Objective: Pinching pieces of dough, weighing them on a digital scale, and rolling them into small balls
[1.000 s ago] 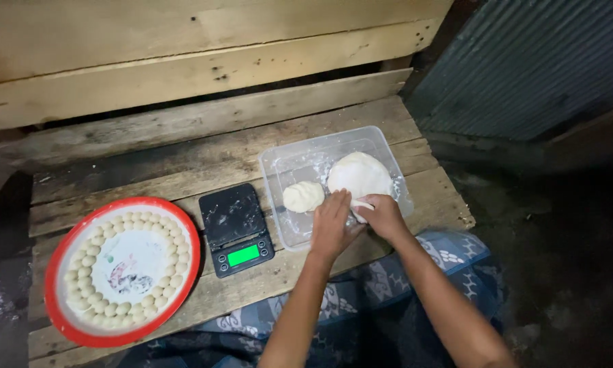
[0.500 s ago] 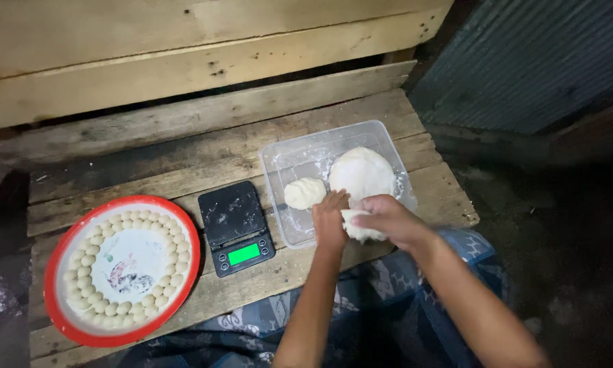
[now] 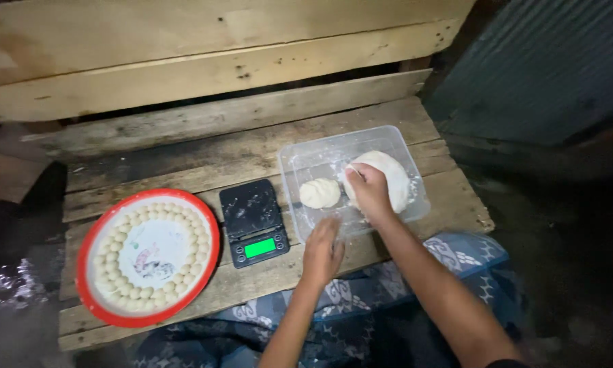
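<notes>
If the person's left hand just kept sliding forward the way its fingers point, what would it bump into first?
The left hand points up the bench toward the clear plastic tub. It would likely meet the tub's near wall first, then the small dough lump inside, though depth is hard to judge.

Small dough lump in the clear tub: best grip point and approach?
Pinch the small dough lump across its rounded sides, coming straight down from above. The clear tub walls block side entry, and the right hand on the large dough crowds its right.
</notes>
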